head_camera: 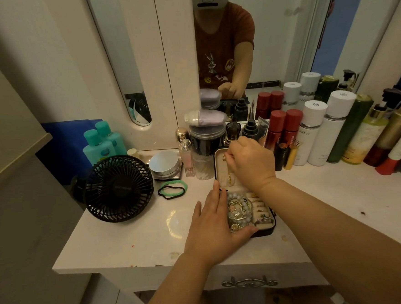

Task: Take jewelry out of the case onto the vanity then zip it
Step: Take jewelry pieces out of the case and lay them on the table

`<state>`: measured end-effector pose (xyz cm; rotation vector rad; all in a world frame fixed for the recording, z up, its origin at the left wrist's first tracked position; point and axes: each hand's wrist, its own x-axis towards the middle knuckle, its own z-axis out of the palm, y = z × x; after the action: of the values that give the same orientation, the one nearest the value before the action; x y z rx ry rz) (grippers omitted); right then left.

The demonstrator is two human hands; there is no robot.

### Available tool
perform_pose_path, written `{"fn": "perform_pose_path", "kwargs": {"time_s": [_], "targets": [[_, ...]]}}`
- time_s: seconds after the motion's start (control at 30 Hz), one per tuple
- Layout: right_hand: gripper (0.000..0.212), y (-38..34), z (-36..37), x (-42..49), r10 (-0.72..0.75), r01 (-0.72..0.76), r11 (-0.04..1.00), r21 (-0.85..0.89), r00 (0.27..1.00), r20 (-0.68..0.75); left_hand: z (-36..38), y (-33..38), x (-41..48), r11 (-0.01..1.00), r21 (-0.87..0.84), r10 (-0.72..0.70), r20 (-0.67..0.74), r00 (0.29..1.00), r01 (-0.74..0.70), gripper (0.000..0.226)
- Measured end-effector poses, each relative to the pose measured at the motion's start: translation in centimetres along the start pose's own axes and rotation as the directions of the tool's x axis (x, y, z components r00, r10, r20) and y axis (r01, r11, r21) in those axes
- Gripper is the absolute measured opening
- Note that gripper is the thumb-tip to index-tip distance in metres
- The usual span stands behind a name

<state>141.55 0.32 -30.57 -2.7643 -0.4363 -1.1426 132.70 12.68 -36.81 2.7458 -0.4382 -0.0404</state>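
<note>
A small black jewelry case [270, 227] lies open on the white vanity [134, 232], its cream lid [220, 168] standing upright. The left compartment holds a heap of bead bracelets and gold pieces [239, 211]; small slots on the right hold rings and earrings [262, 212]. My left hand [212, 229] lies flat against the case's left side, fingers straight, thumb along the front edge. My right hand [250, 162] is raised at the lid, its curled fingers pinching a small gold piece of jewelry [225, 158] that hangs there.
A black desk fan [119, 188] stands at the left, with two hair ties [172, 189] and an open compact [164, 165] beside it. Perfume and clear jars stand behind the case. Many bottles [317, 134] line the back right. A drawer handle [249, 283] is below.
</note>
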Motion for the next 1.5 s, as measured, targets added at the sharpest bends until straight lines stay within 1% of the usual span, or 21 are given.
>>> {"fn": "perform_pose_path", "kwargs": {"time_s": [0.1, 0.17, 0.23, 0.37, 0.47, 0.6, 0.7, 0.77, 0.83, 0.9, 0.97, 1.03, 1.07, 1.13, 1.2, 1.23, 1.3, 1.33, 1.37, 1.43, 1.5], "targets": [[0.016, 0.3, 0.2, -0.1, -0.014, 0.014, 0.999, 0.028, 1.000, -0.003, -0.1, 0.1, 0.0, 1.000, -0.012, -0.003, 0.000, 1.000, 0.003, 0.110], [0.018, 0.6, 0.3, 0.0, -0.079, 0.079, 0.995, 0.052, 0.997, -0.015, -0.1, 0.2, 0.0, 1.000, -0.017, -0.006, -0.005, 1.000, 0.006, 0.109], [0.023, 0.9, 0.3, 0.4, -0.159, 0.160, 0.986, 0.035, 0.987, -0.038, -0.2, 0.3, -0.1, 1.000, -0.015, -0.008, -0.006, 1.000, 0.008, 0.109], [0.016, 1.3, 0.5, 0.9, -0.240, 0.239, 0.970, -0.038, 0.970, -0.042, -0.2, 0.3, 0.0, 1.000, -0.009, -0.012, -0.004, 1.000, 0.012, 0.109], [0.023, 1.5, 0.6, 0.6, -0.192, 0.190, 0.979, -0.080, 0.981, -0.017, -0.1, 0.2, 0.0, 1.000, -0.014, -0.010, -0.005, 1.000, 0.010, 0.110], [0.018, 1.1, 0.3, -0.1, -0.103, 0.103, 0.995, -0.014, 0.994, 0.026, -0.1, 0.2, 0.0, 1.000, -0.017, -0.007, -0.009, 1.000, 0.007, 0.111], [0.019, 0.6, -0.4, -0.8, 0.024, -0.032, 0.996, 0.081, 0.995, 0.101, -0.1, 0.2, -0.1, 1.000, -0.018, -0.008, -0.009, 1.000, 0.008, 0.111], [0.017, 0.8, -0.5, -1.1, 0.107, -0.130, 0.986, 0.107, 0.974, 0.198, -0.1, 0.2, -0.1, 1.000, -0.017, -0.007, -0.010, 1.000, 0.007, 0.110], [0.018, 0.8, -0.7, -1.5, 0.143, -0.180, 0.972, 0.152, 0.964, 0.226, 0.0, 0.2, -0.1, 1.000, -0.019, -0.007, -0.012, 1.000, 0.007, 0.110], [0.018, 0.7, -0.7, -1.8, 0.217, -0.272, 0.938, 0.214, 0.944, 0.250, 0.0, 0.2, -0.1, 1.000, -0.025, -0.005, -0.016, 1.000, 0.005, 0.110], [0.018, 0.4, -0.7, -1.7, 0.323, -0.415, 0.859, 0.300, 0.893, 0.312, 0.0, 0.2, -0.1, 0.999, -0.032, -0.002, -0.022, 1.000, 0.002, 0.111], [0.021, 0.0, -0.7, -1.3, 0.405, -0.578, 0.707, 0.408, 0.803, 0.436, 0.0, 0.2, -0.1, 1.000, -0.031, -0.005, -0.020, 1.000, 0.004, 0.111], [0.021, -0.2, -0.8, -1.1, 0.425, -0.662, 0.596, 0.454, 0.740, 0.522, -0.1, 0.2, -0.1, 1.000, -0.028, -0.007, -0.015, 1.000, 0.007, 0.111], [0.017, -0.6, -0.9, -0.6, 0.429, -0.804, 0.320, 0.501, 0.595, 0.680, -0.1, 0.2, -0.1, 1.000, -0.025, -0.009, -0.012, 1.000, 0.009, 0.111], [0.027, -0.8, -1.2, -0.2, 0.387, -0.873, 0.073, 0.482, 0.471, 0.793, -0.1, 0.2, -0.1, 1.000, -0.028, -0.008, -0.016, 1.000, 0.007, 0.110], [0.034, -0.9, -1.4, 0.0, 0.338, -0.889, -0.030, 0.458, 0.422, 0.841, -0.1, 0.2, -0.1, 0.999, -0.032, -0.006, -0.018, 1.000, 0.006, 0.110], [0.042, -0.8, -1.7, 0.3, 0.240, -0.887, -0.194, 0.418, 0.370, 0.897, -0.1, 0.2, -0.2, 0.999, -0.032, -0.004, -0.021, 1.000, 0.004, 0.110], [0.044, -0.8, -1.7, 0.5, 0.221, -0.880, -0.237, 0.412, 0.364, 0.905, 0.0, 0.2, -0.1, 1.000, -0.031, -0.004, -0.020, 1.000, 0.004, 0.109], [0.044, -0.7, -1.6, 0.6, 0.230, -0.878, -0.237, 0.416, 0.366, 0.902, 0.0, 0.2, -0.1, 1.000, -0.029, -0.004, -0.019, 1.000, 0.003, 0.109], [0.039, -1.0, -1.5, 0.8, 0.285, -0.877, -0.180, 0.445, 0.387, 0.877, -0.1, 0.2, -0.1, 1.000, -0.029, -0.003, -0.021, 1.000, 0.002, 0.108], [0.026, -1.2, -1.3, 0.7, 0.322, -0.869, -0.152, 0.471, 0.407, 0.855, -0.1, 0.2, -0.1, 1.000, -0.030, -0.003, -0.022, 1.000, 0.002, 0.108]]}}
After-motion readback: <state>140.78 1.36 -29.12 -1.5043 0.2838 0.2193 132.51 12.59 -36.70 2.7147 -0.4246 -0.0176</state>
